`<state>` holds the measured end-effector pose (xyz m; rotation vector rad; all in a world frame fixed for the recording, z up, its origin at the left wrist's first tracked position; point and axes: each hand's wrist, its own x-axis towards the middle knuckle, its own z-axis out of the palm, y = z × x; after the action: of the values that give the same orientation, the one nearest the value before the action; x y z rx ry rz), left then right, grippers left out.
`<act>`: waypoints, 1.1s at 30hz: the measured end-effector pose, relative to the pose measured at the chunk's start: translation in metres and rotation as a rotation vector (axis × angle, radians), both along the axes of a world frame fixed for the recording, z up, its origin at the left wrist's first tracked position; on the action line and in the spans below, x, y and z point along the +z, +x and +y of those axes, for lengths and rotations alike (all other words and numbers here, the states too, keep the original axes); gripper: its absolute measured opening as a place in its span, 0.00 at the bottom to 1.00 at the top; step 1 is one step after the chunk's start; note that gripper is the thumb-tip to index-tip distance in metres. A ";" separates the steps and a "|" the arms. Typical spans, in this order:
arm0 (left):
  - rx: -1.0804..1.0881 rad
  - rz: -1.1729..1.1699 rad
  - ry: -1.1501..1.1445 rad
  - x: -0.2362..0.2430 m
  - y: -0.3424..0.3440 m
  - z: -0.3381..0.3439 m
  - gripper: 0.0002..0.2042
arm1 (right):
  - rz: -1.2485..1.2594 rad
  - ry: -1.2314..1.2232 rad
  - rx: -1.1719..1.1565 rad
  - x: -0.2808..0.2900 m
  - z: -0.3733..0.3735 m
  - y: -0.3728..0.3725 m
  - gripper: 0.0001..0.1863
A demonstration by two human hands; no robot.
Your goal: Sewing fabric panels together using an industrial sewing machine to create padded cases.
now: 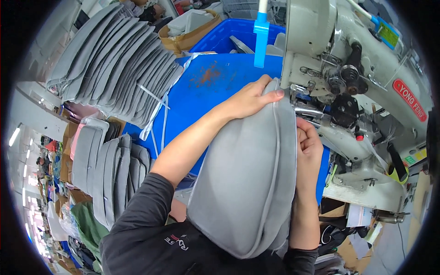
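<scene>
A large grey padded fabric panel [238, 169] with a raised seam along its length stands in front of me, its lower end against my dark shirt. My left hand [252, 98] grips its upper end, thumb over the near face and fingers toward the far side. At the panel's right edge my right hand [309, 149] is closed, fingers curled and pinching the border; part of the grip is hidden behind the panel. The upper right edge meets the metal working parts of an industrial sewing machine [316, 27]. Its needle cannot be made out.
Under my left arm lies a blue work surface [183, 110] with a rusty stain. Tall stacks of grey panels [119, 64] stand at the left, more panels [110, 169] below them. Behind are a blue crate [220, 36] and a cardboard box [190, 34]. A blue-tipped tube [261, 41] hangs beside the machine.
</scene>
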<state>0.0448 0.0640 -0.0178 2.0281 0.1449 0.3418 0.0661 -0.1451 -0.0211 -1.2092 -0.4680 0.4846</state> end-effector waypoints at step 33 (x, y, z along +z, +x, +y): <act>-0.375 -0.267 0.556 0.052 -0.140 -0.091 0.30 | -0.165 -0.067 0.084 -0.013 0.004 0.019 0.17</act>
<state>-0.0956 -0.0267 0.0340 2.4645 -0.5468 0.4423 0.0848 -0.1414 -0.0337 -1.3040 -0.6496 0.4767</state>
